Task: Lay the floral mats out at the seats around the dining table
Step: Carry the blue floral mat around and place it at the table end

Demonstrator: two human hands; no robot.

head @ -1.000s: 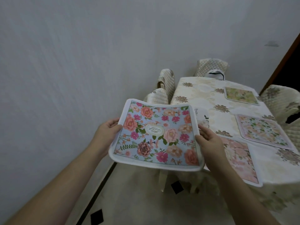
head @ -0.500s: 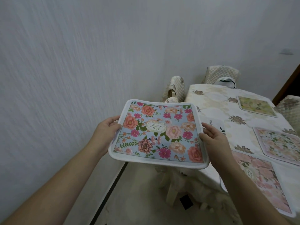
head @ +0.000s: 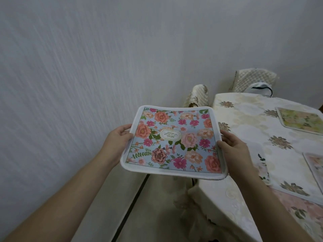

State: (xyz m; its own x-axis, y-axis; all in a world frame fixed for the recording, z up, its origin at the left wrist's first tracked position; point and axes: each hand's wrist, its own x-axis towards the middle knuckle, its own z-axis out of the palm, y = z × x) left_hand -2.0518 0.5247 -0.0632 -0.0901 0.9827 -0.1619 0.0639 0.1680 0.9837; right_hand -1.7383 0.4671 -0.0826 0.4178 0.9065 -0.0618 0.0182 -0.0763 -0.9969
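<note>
Fingers of the left hand (head: 116,137) and right hand (head: 233,143) are closed on opposite side edges of the blue floral mat (head: 174,142), held flat in the air beside the near-left corner of the surface (head: 244,119), its right edge just over that corner. The wall (head: 87,67) fills the left, a floor strip (head: 139,206) between it and the cloth. A green mat (head: 300,119) lies at the far right edge, a pink mat (head: 307,210) at the near edge. Two quilted chairs (head: 253,81) stand beyond.
</note>
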